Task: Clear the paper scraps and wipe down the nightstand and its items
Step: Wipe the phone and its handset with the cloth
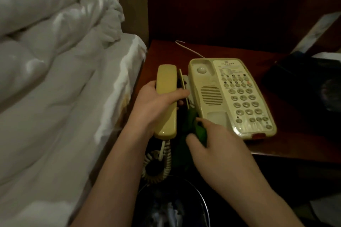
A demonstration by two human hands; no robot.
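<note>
- Left hand [155, 105] grips one yellow handset [166, 97], off its cradle.
- Right hand [212, 145] pinches one green cloth [195, 125] beside one phone base [230, 96] on the bench [287, 138].

No legible text can be made out. Printed lines and a small round emblem are seen on the faceplate of the telephone base [232, 96], above the keypad, but they are too blurred to be read (script undeterminable). Markings on the keys are likewise unresolved. A pale card [321, 31] at the right edge is printed, also unreadable.
</note>
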